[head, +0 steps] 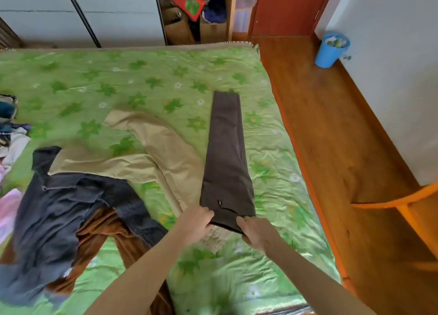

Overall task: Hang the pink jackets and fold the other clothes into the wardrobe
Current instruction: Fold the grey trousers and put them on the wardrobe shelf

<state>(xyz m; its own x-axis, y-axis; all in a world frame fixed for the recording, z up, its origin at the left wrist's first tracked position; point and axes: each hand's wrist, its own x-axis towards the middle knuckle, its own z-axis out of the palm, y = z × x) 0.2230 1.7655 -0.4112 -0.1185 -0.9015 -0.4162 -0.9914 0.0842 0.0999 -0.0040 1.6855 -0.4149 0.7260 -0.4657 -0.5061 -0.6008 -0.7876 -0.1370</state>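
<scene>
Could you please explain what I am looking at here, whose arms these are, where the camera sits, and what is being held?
There is no machine: a person wears a camera on the head, looking down at their own arms. The left hand and right hand each grip the waist end of the dark brown trousers, laid out lengthwise on the green flowered bedspread. Beside them lie beige trousers, partly underneath, a dark jacket and a rust-brown garment. A blue bin stands on the floor.

A single head-worn wide-angle view looks forward and steeply down from close above the bed (142,77), facing the wardrobe (83,11) beyond.
</scene>
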